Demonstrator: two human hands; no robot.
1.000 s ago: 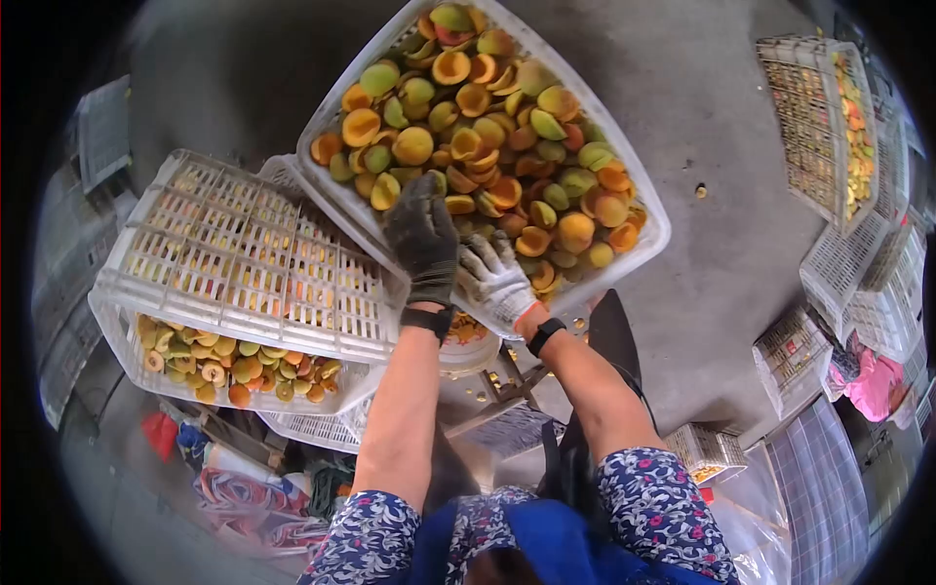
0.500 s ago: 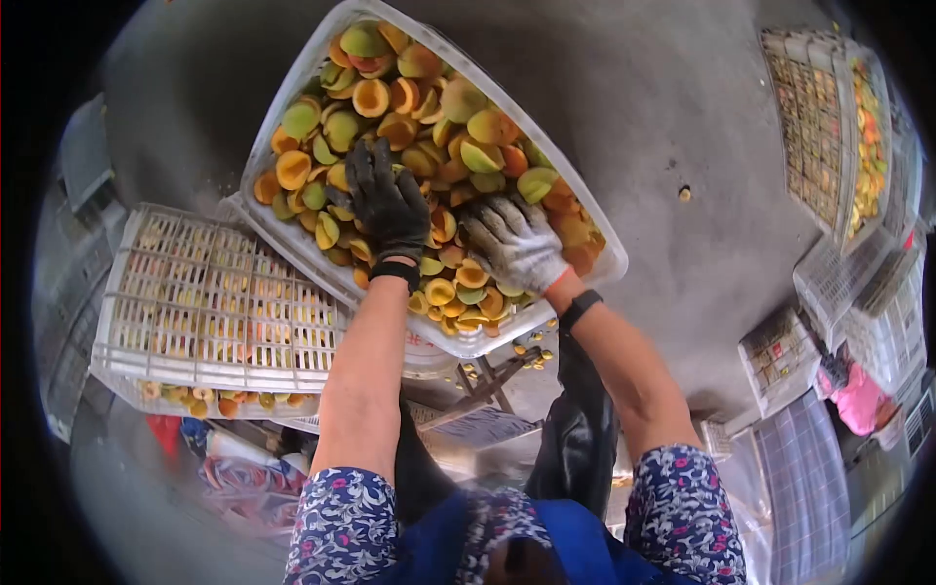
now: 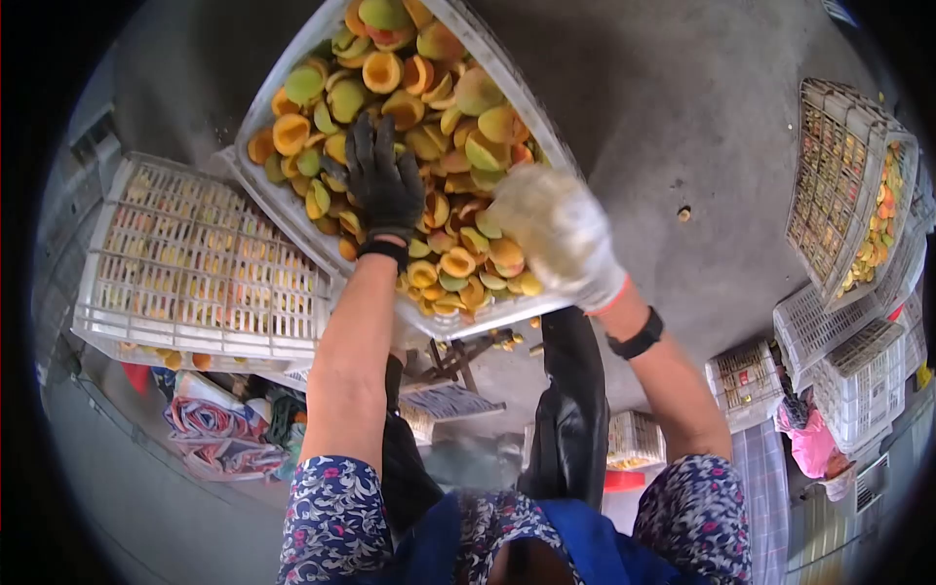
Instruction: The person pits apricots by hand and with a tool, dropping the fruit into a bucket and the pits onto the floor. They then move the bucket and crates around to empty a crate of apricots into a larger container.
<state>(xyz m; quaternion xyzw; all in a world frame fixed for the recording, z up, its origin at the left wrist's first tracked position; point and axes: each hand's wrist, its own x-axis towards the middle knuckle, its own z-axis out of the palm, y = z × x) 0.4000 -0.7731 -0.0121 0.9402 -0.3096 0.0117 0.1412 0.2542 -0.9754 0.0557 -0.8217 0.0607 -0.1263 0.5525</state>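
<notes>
A white plastic crate [image 3: 487,320], tilted in view, is heaped with pitted fruit halves [image 3: 381,73] in yellow, orange and green, which look like peaches. My left hand [image 3: 383,185], in a black glove, lies on the fruit with its fingers spread and grips nothing. Over the crate's right side is my right hand [image 3: 564,234] in a soiled white glove. Motion smears its fingers, so whether it holds any fruit does not show.
Against the crate's left stands a slatted crate [image 3: 210,258] with fruit inside. More fruit fills a crate [image 3: 848,185] at far right, above several stacked white crates. A person in pink [image 3: 812,444] is at lower right. Striped cloth [image 3: 219,434] lies at lower left.
My right hand has lifted off the fruit and shifted right toward the crate's edge. My left hand stays spread on the fruit. The view has shifted slightly.
</notes>
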